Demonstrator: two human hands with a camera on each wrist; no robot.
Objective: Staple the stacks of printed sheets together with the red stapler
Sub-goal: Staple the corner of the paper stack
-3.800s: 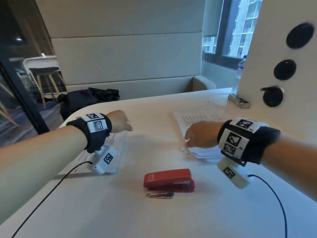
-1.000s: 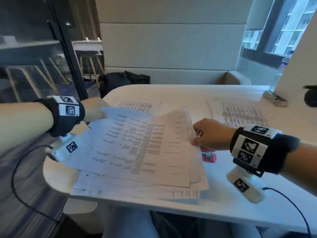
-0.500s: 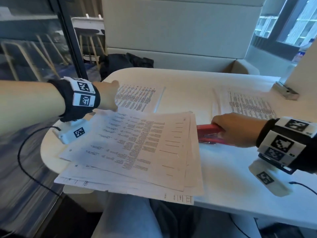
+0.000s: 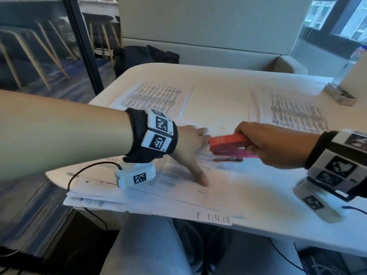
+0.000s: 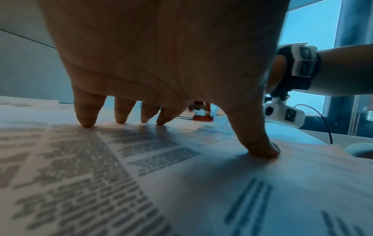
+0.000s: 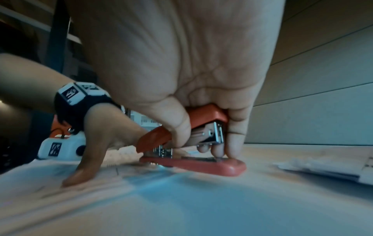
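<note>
A loose stack of printed sheets (image 4: 178, 195) lies at the table's near edge, part of it hanging over. My left hand (image 4: 192, 147) presses it flat, fingers and thumb spread straight on the top page (image 5: 141, 159). My right hand (image 4: 264, 143) grips the red stapler (image 4: 228, 144) by its rear half, thumb on one side and fingers on the other (image 6: 201, 132). The stapler's base (image 6: 201, 164) rests on the table with its mouth open over the stack's far right corner, just beside my left fingers.
Two more printed piles lie farther back, one at the left (image 4: 153, 96) and one at the right (image 4: 294, 114). A small clear box (image 4: 339, 96) sits by the white panel at the right. A metal clip (image 4: 228, 159) lies under the stapler. My knees (image 4: 143, 245) are below the table edge.
My right hand has lifted the stapler's rear and brought its mouth left to the stack's corner. My left hand has come from the stack's far left edge onto the top page and spread flat.
</note>
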